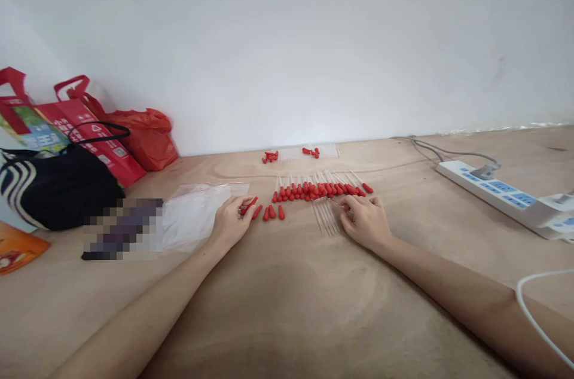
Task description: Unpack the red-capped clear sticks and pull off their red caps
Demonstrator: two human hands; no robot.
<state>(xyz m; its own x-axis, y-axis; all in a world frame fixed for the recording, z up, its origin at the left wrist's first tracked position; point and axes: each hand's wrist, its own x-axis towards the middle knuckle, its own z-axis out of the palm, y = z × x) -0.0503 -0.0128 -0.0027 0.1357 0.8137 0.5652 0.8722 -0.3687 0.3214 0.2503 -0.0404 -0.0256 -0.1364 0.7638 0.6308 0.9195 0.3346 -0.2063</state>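
My left hand [233, 220] is closed on a red rubber bulb [249, 205], pinched between thumb and fingers. Beside it several loose red bulbs [272, 212] lie on the table. My right hand [366, 220] has its fingertips pinched at the upper end of a small group of thin clear tubes [326, 217], apparently on one tube; the fingers partly hide it. Between and beyond the hands lies a long row of droppers [309, 189], their red bulbs toward me and clear tubes pointing to the wall.
Clear zip bags [197, 211] lie left of my left hand. More red bulbs [269, 157] and a clear bag [329, 150] are near the wall. Shopping bags [98, 134] and a black bag [58, 188] stand left. A power strip [493, 190] with cables sits right.
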